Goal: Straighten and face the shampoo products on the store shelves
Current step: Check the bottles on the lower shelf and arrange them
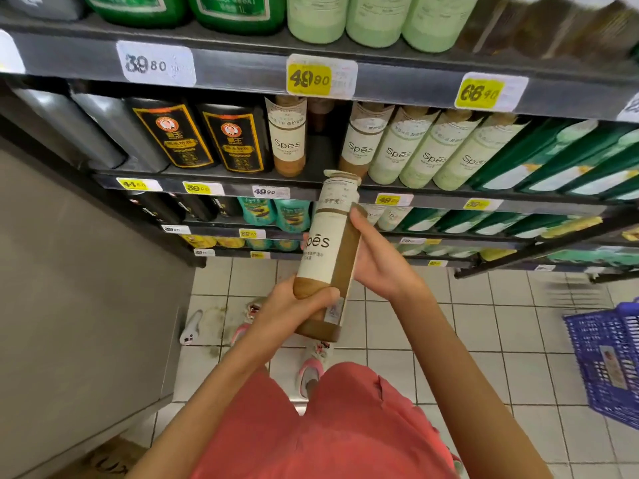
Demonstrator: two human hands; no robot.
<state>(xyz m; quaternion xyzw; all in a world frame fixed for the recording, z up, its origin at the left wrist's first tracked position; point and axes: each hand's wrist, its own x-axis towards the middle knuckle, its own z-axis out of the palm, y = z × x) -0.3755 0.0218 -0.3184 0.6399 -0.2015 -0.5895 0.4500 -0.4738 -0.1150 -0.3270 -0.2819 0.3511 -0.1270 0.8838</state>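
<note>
Both hands hold a brown Spes bottle (328,250) before the shelf (214,183). The left hand (294,305) grips its base. The right hand (377,261) curls round its middle.

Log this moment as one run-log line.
left hand: grips bottle base | right hand: holds bottle side | bottle: brown Spes, off shelf, cap up, label toward camera | shelf: open slot above bottle

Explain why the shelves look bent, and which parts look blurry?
Head view: the wide-angle lens bows the dark metal shelf edge; the brown-and-white Spes shampoo bottle, gripped by left hand and right hand, is sharp; the blue plastic basket at right and the yellow 49.90 price tag look smeared.
</note>
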